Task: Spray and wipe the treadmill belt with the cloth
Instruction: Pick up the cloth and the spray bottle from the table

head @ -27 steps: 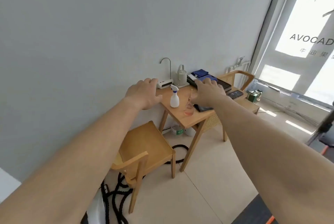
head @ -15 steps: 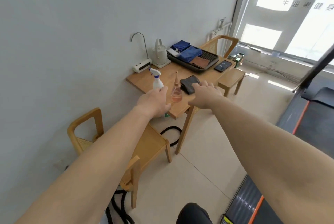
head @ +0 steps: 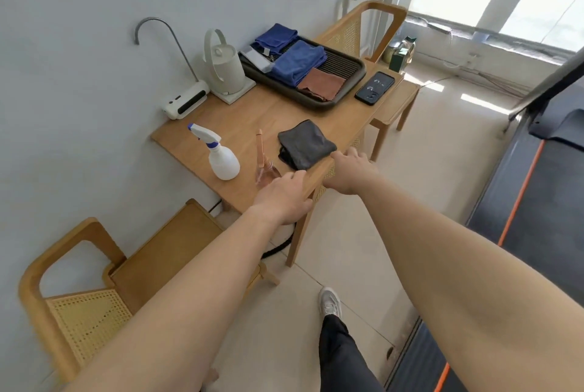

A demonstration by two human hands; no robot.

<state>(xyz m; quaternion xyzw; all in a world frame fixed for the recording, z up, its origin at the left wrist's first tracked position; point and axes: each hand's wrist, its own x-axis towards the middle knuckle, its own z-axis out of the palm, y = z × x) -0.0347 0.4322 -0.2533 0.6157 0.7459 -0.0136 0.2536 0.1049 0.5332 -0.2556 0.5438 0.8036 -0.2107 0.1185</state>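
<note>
A wooden table [head: 252, 110] stands against the wall. At its 12 o'clock end a dark tray [head: 311, 104] holds folded blue towels [head: 297, 59] and a brown rag [head: 322, 83]. A phone [head: 375, 88] lies just beside the tray at its 3 o'clock. At the tray's 9 o'clock stand a pale kettle [head: 222, 67] and a white water dispenser [head: 186, 102] with a curved spout. One wooden chair [head: 151, 265] sits at the table's 7 o'clock, another [head: 363, 28] at its 1 o'clock. A black rope [head: 278, 249] lies on the floor under the table. The person's shoe [head: 330, 301] shows at 6 o'clock.

The treadmill belt [head: 556, 202], dark with an orange stripe, runs along the floor at 3 o'clock, well apart from the table.

The white spray bottle [head: 221, 154] stands upright near the table's front edge, nozzle pointing to 10 o'clock. A pinkish glass flask [head: 260, 151] stands between it and the left hand [head: 281, 198], and the hand hides part of the flask's base. The left hand hangs over the table's near edge with fingers loosely straight, holding nothing. The bottle is at its 10 o'clock, apart from the fingertips.

The folded dark grey cloth [head: 305, 145] lies at the flask's 3 o'clock, near the table edge. The right hand [head: 349, 173] is stretched out with fingers released and gripping nothing. Its fingertips are at the cloth's 5 o'clock corner, touching it or just beside it; I cannot tell which.
</note>
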